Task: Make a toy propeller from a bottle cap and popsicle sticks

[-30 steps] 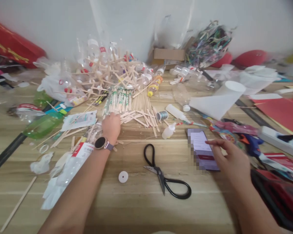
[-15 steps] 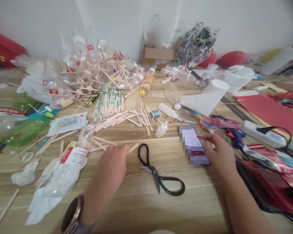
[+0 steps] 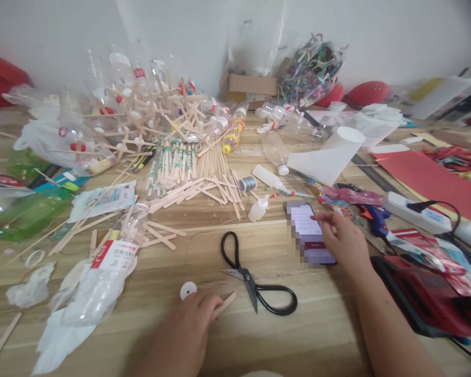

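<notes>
My left hand (image 3: 192,324) is closed around a wooden craft stick (image 3: 224,305), low over the front of the table. Just beyond its knuckles lies a small white disc (image 3: 188,289) with a dark hole, partly covered by the hand. My right hand (image 3: 341,238) reaches over a smartphone (image 3: 312,235), a finger at the lit screen, other fingers partly bent, nothing held. Part of the phone picture is pixelated. Between the hands rest black-handled scissors (image 3: 249,285), blades parted. Behind them stand a small white squeeze bottle (image 3: 258,208) and a spool of thread (image 3: 247,183).
A clear plastic bottle (image 3: 110,277) lies on white tissue at left. Several loose craft sticks (image 3: 180,195) and joined stick pieces spread behind. On the right are a blue glue gun (image 3: 374,217), a white power strip (image 3: 416,212) and a red-black case (image 3: 427,298).
My left hand has come nearer and slightly right, still with the stick, and the white disc now shows. My right hand stays at the phone. The view has shifted slightly.
</notes>
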A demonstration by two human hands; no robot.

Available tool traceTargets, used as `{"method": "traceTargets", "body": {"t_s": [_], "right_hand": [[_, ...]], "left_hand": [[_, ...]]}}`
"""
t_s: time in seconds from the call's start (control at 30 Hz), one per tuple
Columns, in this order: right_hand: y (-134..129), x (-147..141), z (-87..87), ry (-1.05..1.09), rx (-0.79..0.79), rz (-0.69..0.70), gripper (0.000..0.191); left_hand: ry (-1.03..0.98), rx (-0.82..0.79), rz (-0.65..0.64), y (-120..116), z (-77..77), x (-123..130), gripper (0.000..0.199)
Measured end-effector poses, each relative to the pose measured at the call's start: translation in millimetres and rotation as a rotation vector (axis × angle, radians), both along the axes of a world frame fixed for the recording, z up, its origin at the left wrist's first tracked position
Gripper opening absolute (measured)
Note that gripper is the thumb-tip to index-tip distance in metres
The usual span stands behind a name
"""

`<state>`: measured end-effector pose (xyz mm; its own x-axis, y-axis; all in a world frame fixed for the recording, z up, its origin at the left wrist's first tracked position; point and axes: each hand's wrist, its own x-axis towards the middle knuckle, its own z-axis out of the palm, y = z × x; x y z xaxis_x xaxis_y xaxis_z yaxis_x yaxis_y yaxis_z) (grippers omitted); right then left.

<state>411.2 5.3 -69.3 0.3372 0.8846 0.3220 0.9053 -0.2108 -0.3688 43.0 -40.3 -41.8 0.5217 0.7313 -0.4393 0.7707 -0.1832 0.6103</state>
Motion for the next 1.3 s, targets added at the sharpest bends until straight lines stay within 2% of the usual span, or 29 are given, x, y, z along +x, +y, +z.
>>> {"method": "traceTargets", "body": {"t_s": [0.23,0.5,0.73,1.07,1.3], "right_hand": [[3,1,2.2,0.038,-0.004,-0.018,0.024],[-4,-4,4.5,0.063,0.023,-0.016,0.022],[1,0,-1.8,0.082,0.036,-0.046,0.025],[-5,-6,5.5,0.066,0.059,-0.03,0.025],[-6,-8,3.7,0.068,0.044,-0.001,0.023]], "left_hand": [[0.092,0.043,-0.064,2,-5.9,1,0.045],[0.257,0.017,-0.112,5,16.4,10,0.041],[0.298,0.026,-0.14,4,18.3,11,0.043],[0.301,0.029,-0.138,5,16.9,11,0.041],[0.281,0.048,-0.15,4,16.5,10,0.042]]}}
